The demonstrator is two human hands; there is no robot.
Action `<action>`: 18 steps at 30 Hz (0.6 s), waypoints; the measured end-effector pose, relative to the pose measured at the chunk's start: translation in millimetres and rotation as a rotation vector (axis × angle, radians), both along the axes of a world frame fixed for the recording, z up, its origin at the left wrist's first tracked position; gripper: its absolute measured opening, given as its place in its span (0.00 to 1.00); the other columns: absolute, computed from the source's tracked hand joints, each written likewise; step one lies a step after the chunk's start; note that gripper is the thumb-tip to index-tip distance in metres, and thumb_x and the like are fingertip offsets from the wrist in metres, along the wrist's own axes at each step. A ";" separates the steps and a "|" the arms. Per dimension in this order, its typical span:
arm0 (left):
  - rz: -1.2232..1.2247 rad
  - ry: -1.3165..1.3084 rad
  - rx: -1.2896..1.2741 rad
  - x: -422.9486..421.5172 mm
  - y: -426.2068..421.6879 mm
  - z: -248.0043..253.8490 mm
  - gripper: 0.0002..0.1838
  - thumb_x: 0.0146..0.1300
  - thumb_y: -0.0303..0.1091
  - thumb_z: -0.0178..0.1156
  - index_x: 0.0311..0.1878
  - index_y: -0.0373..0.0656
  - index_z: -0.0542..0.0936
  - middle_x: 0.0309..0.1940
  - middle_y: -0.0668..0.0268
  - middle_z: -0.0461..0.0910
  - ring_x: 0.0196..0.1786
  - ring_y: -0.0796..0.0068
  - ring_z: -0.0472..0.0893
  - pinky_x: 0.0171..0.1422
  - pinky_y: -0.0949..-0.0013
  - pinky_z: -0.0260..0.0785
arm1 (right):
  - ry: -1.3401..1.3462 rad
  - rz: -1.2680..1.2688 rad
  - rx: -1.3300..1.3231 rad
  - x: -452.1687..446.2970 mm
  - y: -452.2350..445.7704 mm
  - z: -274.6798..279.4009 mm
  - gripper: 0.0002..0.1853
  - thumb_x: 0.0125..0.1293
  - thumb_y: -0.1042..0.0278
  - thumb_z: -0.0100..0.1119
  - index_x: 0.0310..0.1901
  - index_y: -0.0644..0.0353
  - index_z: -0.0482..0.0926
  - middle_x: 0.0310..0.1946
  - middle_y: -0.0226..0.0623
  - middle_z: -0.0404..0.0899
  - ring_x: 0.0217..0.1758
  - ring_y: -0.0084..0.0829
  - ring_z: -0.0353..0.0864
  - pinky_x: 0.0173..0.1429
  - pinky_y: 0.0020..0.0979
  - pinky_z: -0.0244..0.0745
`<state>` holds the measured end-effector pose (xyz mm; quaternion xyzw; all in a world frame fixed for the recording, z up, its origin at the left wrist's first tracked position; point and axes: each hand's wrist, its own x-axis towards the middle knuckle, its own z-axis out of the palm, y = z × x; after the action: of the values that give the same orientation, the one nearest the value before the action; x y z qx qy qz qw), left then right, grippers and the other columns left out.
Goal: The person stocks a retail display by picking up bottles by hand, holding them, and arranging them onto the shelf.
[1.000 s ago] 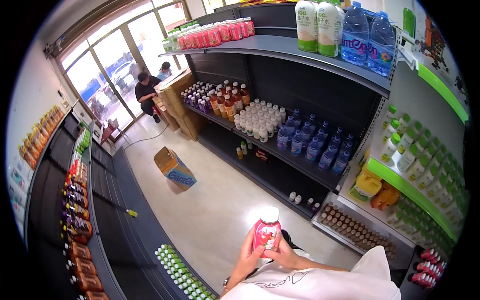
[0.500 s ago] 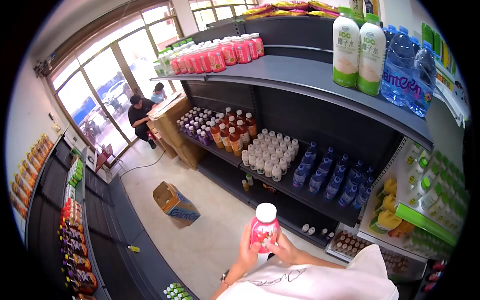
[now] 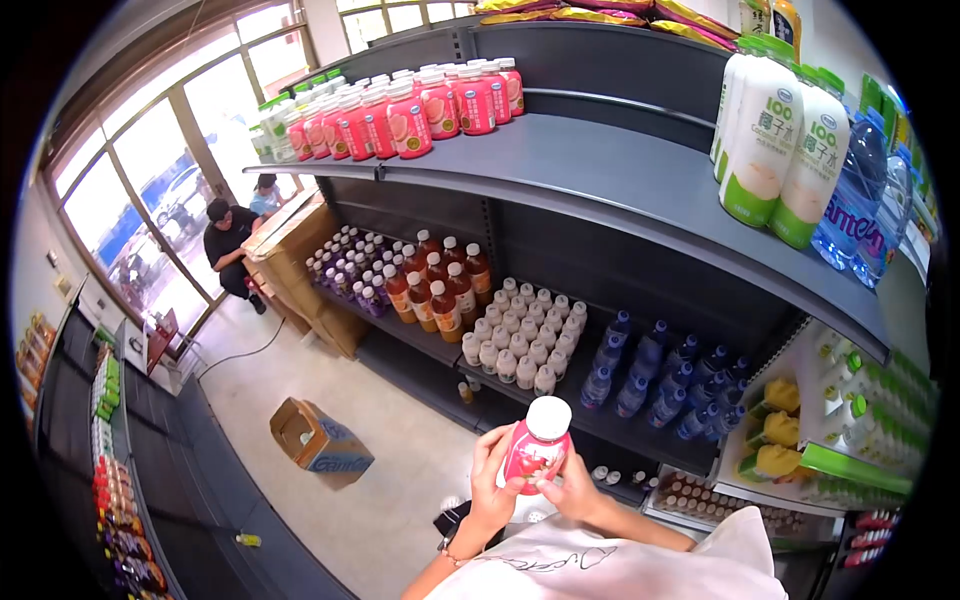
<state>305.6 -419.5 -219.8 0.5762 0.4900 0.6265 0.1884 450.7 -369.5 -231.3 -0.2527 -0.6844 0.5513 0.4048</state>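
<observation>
A pink bottle with a white cap (image 3: 536,455) and a red fruit picture on its label is held upright at the lower middle. My left hand (image 3: 492,483) wraps its left side, and my right hand (image 3: 580,490) grips its right side. Beyond the bottle stands a dark shelf unit (image 3: 610,165). Its top shelf bears pink bottles (image 3: 400,118) at the left and white-and-green bottles (image 3: 768,140) at the right. Small white bottles (image 3: 525,335), orange-brown bottles (image 3: 437,290) and blue bottles (image 3: 665,385) stand on the shelf below.
An open cardboard box (image 3: 318,440) is on the floor to the left. Stacked cartons (image 3: 300,275) stand at the shelf's far end, near a seated person in black (image 3: 230,245) and another person. Another stocked shelf (image 3: 170,480) runs along the left. Large blue-labelled water bottles (image 3: 860,205) stand top right.
The view has shifted toward the dark shelf, whose top shelf and pink bottles look nearer and larger. Both hands still hold the pink bottle, which now leans slightly differently in view.
</observation>
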 end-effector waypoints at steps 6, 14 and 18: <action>0.000 0.126 0.313 -64.1 78.2 39.9 0.24 0.57 0.31 0.71 0.57 0.36 0.81 0.52 0.55 0.75 0.52 0.61 0.75 0.55 0.64 0.71 | 0.099 -0.199 0.202 -50.8 77.2 58.2 0.39 0.52 0.62 0.67 0.64 0.66 0.60 0.49 0.49 0.80 0.52 0.40 0.84 0.58 0.36 0.76; 0.031 0.403 0.614 -152.6 181.1 141.7 0.24 0.60 0.13 0.57 0.61 0.32 0.77 0.60 0.52 0.71 0.55 0.62 0.76 0.57 0.66 0.73 | 0.190 -0.364 0.459 -156.7 171.4 199.4 0.35 0.56 0.61 0.65 0.63 0.62 0.62 0.48 0.47 0.82 0.51 0.34 0.84 0.56 0.36 0.78; 0.029 0.415 0.605 -184.5 237.0 174.8 0.26 0.64 0.21 0.55 0.67 0.31 0.70 0.63 0.48 0.69 0.64 0.52 0.73 0.67 0.58 0.67 | 0.003 -0.505 0.566 -196.8 237.0 230.6 0.32 0.62 0.50 0.62 0.59 0.63 0.63 0.44 0.53 0.83 0.49 0.48 0.85 0.52 0.39 0.78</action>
<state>121.1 -182.6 -45.0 0.7137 0.3182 0.6154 -0.1028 253.9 -132.5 -0.7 -0.2908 -0.7250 0.2235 0.5830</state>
